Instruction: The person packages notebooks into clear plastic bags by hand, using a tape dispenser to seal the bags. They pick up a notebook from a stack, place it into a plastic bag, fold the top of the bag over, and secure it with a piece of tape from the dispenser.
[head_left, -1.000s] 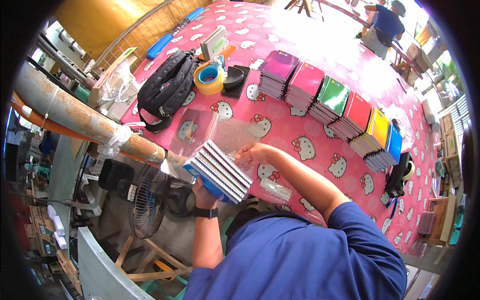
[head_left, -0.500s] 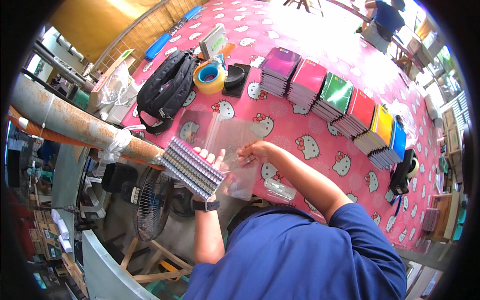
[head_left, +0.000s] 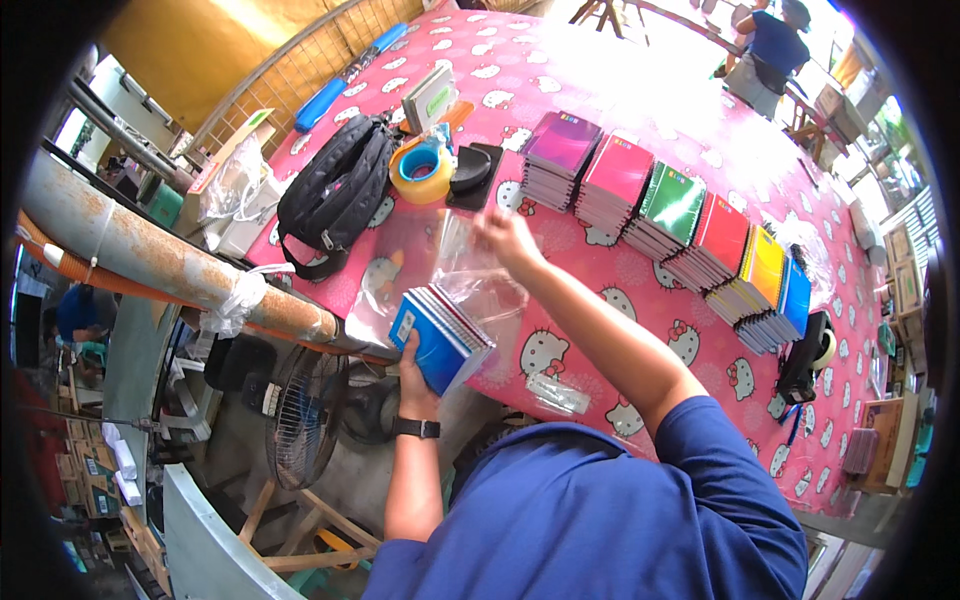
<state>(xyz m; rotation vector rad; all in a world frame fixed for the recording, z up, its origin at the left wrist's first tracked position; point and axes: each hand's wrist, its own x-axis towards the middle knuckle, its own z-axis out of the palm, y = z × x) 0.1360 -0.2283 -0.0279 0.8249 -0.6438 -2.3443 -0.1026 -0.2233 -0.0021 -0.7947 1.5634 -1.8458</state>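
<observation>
My left hand [head_left: 417, 375] grips a stack of spiral notebooks [head_left: 436, 340] at the table's near edge, with a blue cover facing up and the wire bindings along one side. Just beyond, a clear plastic bag [head_left: 400, 262] lies partly on the table, wrinkled and raised toward the right. My right hand [head_left: 508, 240] reaches over it, fingers curled together at the bag's raised film; the fingertips are slightly blurred. A row of notebook stacks stands to the right: purple [head_left: 563, 142], pink [head_left: 617, 166], green [head_left: 670, 203], red [head_left: 720, 232], yellow [head_left: 762, 262] and blue [head_left: 794, 296].
A black bag [head_left: 335, 195], tape rolls [head_left: 420, 172] and a black stand [head_left: 474, 175] sit on the pink tablecloth [head_left: 560, 350]. At the right is a tape dispenser [head_left: 806, 360]. A rusty pipe [head_left: 170, 250] and a fan [head_left: 305, 415] are at the left. Another person [head_left: 775, 50] sits far off.
The notebook stack has turned in my left hand, so its blue cover now faces up instead of the bindings. My right hand has moved farther forward over the plastic bag, whose film is more crumpled.
</observation>
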